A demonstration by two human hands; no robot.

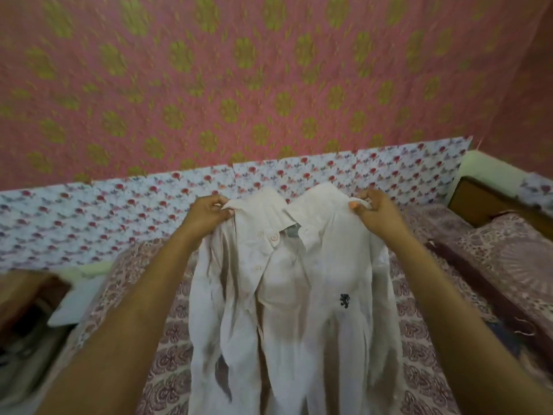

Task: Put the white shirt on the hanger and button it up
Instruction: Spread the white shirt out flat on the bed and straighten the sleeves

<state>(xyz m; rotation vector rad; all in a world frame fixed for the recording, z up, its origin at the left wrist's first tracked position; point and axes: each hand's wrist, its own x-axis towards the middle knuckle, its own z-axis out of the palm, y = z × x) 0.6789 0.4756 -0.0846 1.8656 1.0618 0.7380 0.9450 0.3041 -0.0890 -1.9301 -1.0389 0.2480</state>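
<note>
Forearms (119, 324) outstretched. Left hand (209, 212) and right hand (375, 215) each pinched a shoulder of the limp white button-front shirt (299, 295); best held level, front open, for the hanger.

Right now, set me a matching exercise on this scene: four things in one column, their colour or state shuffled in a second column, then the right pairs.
Things
1. white shirt
2. emblem
3. wall cloth
4. bedspread

Colour or state
A. pink with green-yellow flowers
B. dark, on the shirt's chest
C. held up near the collar by the left hand and the right hand
D. maroon paisley print, lying below

Pairs: 1-C, 2-B, 3-A, 4-D
</note>
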